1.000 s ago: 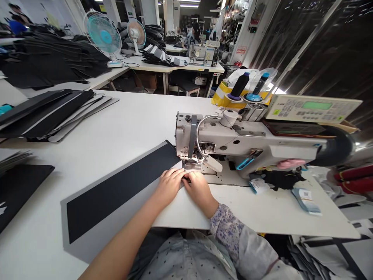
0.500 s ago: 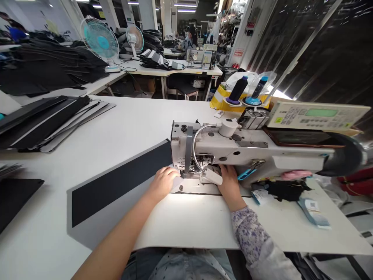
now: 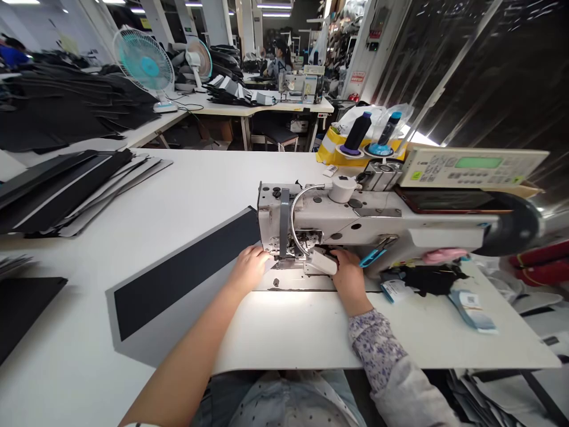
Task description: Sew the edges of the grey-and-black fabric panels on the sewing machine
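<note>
A long dark fabric panel (image 3: 178, 273) with a grey border lies on the white table (image 3: 186, 190), one end under the head of a grey sewing machine (image 3: 355, 222). My left hand (image 3: 249, 268) rests curled on that end of the panel, right beside the needle area. My right hand (image 3: 349, 279) sits on the machine bed just right of the needle, under the arm and behind the small lamp (image 3: 320, 261); its fingertips are hidden.
Stacks of dark panels (image 3: 66, 184) lie at the left. Thread cones (image 3: 358, 133) and a control panel (image 3: 471, 166) stand behind the machine. Labels and black scraps (image 3: 427, 281) lie at the right. Fans (image 3: 144, 62) and another worker's station (image 3: 297, 83) are further back.
My right hand moved from beside the left hand to the right of the needle, under the machine arm. The left hand stayed on the panel end, which slid slightly toward the machine.
</note>
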`<state>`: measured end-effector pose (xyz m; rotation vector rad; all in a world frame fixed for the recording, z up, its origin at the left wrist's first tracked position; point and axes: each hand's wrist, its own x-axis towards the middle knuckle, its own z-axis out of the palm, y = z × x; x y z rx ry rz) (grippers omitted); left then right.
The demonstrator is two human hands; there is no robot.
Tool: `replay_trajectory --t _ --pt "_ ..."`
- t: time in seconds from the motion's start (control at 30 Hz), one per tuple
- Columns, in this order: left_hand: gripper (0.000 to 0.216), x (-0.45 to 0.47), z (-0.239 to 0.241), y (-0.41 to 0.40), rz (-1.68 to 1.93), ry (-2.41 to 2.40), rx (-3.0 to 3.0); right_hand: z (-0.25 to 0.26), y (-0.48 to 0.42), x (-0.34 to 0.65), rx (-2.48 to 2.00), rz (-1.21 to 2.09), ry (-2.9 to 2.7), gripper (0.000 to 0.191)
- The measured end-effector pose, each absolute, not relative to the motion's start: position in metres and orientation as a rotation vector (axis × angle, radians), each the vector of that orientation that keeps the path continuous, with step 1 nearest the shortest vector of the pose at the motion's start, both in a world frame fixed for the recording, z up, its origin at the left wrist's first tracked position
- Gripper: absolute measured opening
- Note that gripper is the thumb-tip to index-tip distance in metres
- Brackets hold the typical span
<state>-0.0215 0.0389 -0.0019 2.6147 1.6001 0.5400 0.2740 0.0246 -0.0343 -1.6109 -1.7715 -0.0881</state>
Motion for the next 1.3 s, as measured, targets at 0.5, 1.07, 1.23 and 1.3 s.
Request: replay_trajectory --t 0.5,1.07,1.23,1.3 --pt "0.028 -0.021 0.000 0.020 0.551 2.100 2.441 -0.025 0.007 0.259 -1.464 -0.040 -1.734 0.037" --pt "0.038 -0.007 0.018 -0.029 0.238 1.990 2.559 -0.028 0.014 0.266 -1.563 0.399 -1.442 0.032" --pt "0.037 0.012 0.010 -0.046 0.378 2.116 2.486 -0.026 0.011 0.263 -1.625 0.400 -1.413 0.032" --pt "0.037 0.014 0.007 -0.045 0.404 2.128 2.486 -0.025 0.011 0.263 -1.619 0.402 -1.429 0.031"
